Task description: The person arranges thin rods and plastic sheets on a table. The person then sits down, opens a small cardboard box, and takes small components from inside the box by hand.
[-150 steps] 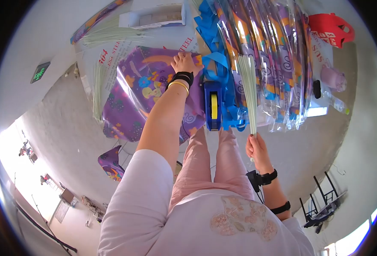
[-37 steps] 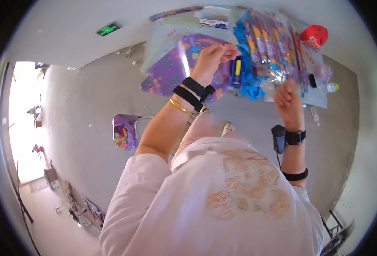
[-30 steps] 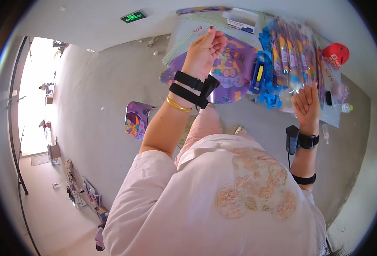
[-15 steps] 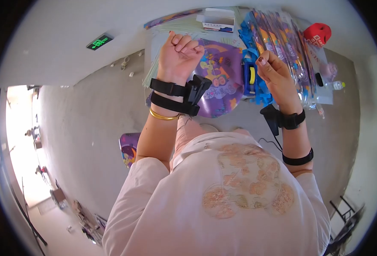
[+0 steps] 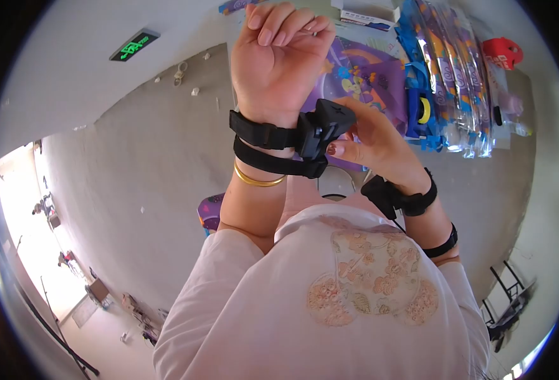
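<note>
My left hand [image 5: 282, 63] is raised palm up, its fingers curled loosely toward the palm with nothing in them. Around that wrist run two black straps [image 5: 263, 136] carrying a black boxy device [image 5: 323, 128]; below them sits a gold bangle [image 5: 260, 180]. My right hand [image 5: 377, 140] reaches across to the device and holds its side, thumb below and fingers partly hidden behind it. Another black strapped unit [image 5: 393, 196] is on my right wrist. Beyond both hands lies a purple printed plastic sheet [image 5: 381, 88], partly covered by them.
On the table behind are purple bagged packs [image 5: 460, 76], a blue tape dispenser [image 5: 419, 107] with yellow tape, a white box [image 5: 368, 16] and a red object [image 5: 503, 52]. A purple printed piece [image 5: 209, 212] shows left of my body. A green exit sign [image 5: 135, 45] is on the wall.
My right hand has moved left from beside the packs onto the device on my left wrist. My left hand appears higher and larger in view, and its fingers are slightly less curled.
</note>
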Demonstrator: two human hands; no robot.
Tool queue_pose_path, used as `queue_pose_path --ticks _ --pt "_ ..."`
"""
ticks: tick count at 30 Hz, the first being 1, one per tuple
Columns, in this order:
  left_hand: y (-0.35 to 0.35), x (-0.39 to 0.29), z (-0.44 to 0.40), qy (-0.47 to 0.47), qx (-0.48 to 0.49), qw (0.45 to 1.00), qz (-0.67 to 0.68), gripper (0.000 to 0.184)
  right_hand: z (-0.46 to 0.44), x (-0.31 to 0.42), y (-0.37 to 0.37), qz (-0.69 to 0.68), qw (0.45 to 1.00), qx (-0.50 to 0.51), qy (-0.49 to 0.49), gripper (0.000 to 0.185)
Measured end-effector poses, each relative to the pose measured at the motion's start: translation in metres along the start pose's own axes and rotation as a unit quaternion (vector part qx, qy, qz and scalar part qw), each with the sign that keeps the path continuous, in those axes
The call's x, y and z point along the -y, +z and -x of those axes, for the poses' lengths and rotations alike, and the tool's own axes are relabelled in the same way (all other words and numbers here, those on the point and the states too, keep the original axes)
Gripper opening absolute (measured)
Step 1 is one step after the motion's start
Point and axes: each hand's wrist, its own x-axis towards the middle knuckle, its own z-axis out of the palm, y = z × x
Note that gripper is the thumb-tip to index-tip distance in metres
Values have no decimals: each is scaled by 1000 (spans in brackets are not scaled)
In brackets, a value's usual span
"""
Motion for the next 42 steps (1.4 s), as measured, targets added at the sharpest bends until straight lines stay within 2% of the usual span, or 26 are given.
queue_pose_path --ticks 1,4,5,6,7,10,14,16,17,18,20,21,22,23,24,26,28,31,32,33,34,36,37,39,41,42 --pt "9 6 2 8 -4 1000 -2 28 -1 -2 0 -14 1000 2 -11 48" --pt "11 27 -2 73 85 974 -198 37 4 0 -10 -4 1000 1 -26 41" --pt "-2 31 -16 7 230 972 -57 39 7 2 -15 -8 1000 1 -24 41" --pt "-6 37 -27 -59 363 926 89 42 12 5 -21 -5 1000 2 -25 39" --pt "-8 43 -35 -63 416 904 80 42 17 8 -25 -2 1000 1 -26 37" --pt "3 69 -27 -31 359 923 134 43 30 14 -36 -44 999 9 -14 35" --pt "18 87 -25 -87 274 903 320 44 36 19 -40 -53 998 -10 -18 33" --pt "21 83 -24 -89 261 902 332 43 37 17 -38 -44 998 -21 -43 33" --pt "26 79 -21 28 218 974 60 43 38 17 -39 -47 998 -24 -44 33" --pt "29 76 -18 143 156 953 -217 43 37 18 -42 -40 999 6 4 42" --pt "29 74 -17 131 143 969 -154 43 36 15 -40 -33 997 35 54 52" --pt "28 74 -18 118 132 980 -87 43 35 8 -34 -15 1000 -14 -10 47" --pt "25 68 -18 106 200 947 -229 37 37 2 -32 9 995 -67 -69 41" --pt "19 58 -19 93 264 890 -360 36 34 -3 -39 -41 996 -16 -83 43" --pt "10 47 -23 29 166 982 -87 33 31 -8 -42 -121 990 -34 -64 41" --pt "5 42 -21 45 156 979 -119 35 22 -29 -66 -225 969 -76 -62 38" --pt "-4 39 -17 37 157 975 -156 35 19 -42 -95 -400 901 -162 -37 35" --pt "-27 42 -9 54 160 959 -227 30 25 -42 -118 -528 831 -171 -38 37" --pt "-33 44 -7 90 109 943 -300 22 25 -48 -126 -538 830 -140 -52 49" --pt "-39 46 -4 126 56 918 -373 20 27 -49 -126 -536 830 -145 -48 49" --pt "-48 50 -8 146 86 879 -445 25 25 -48 -126 -497 854 -141 -56 53" --pt "-57 82 -3 227 -22 715 -661 27 19 -36 -122 -456 877 -137 -63 62" --pt "-62 92 -1 204 54 635 -743 34 17 -22 -116 -468 871 -132 -68 51" --pt "-56 126 5 239 117 424 -866 46 17 -20 -115 -482 864 -129 -70 41" --pt "-71 122 9 24 237 119 -964 73 19 -31 -120 -556 831 -22 3 63" --pt "-165 136 -36 414 376 298 -774 62 19 -14 -93 -439 881 -175 2 77"
